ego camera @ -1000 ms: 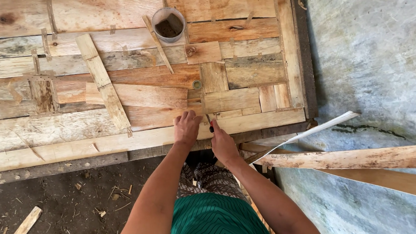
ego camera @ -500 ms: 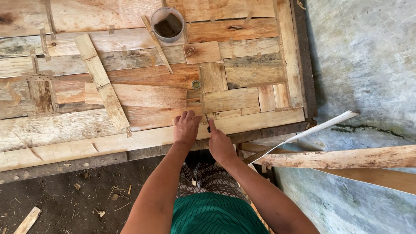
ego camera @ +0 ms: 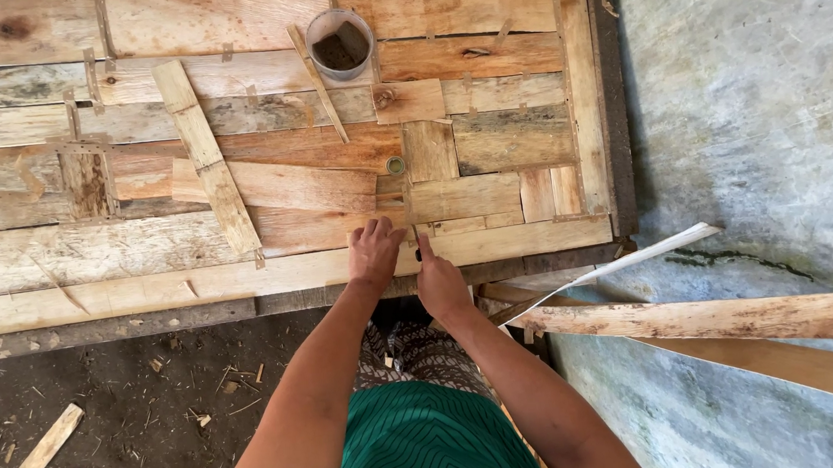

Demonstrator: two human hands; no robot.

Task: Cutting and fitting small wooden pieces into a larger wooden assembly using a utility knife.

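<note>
Both hands work at the near edge of a patchwork wooden surface (ego camera: 498,247) built from mismatched boards, the person standing over it and looking straight down. The left hand (ego camera: 375,251) lies palm-down with its fingers spread slightly and curled over a small pale wood piece (ego camera: 464,198) near the edge, seemingly pressing there to keep it flat against the boards beneath. The right hand (ego camera: 439,280) sits just beside it, fingers mostly folded with one pointing forward; something dark and slim shows at its fingertips, but whether it is gripped or only touched cannot be told. Both forearms reach forward and inward, meeting almost together at the edge, wrists low. Farther back on the surface stands a clear plastic cup (ego camera: 340,43) with something dark inside (kept well out of the hands' way, yet within reach). A narrow loose slat (ego camera: 206,160) lies diagonally across the boards to the left, and a thinner stick (ego camera: 319,84) leans beside the cup. To the right, a rough plank (ego camera: 725,319) rests apart from the work, over a grey concrete floor (ego camera: 757,104).
</note>
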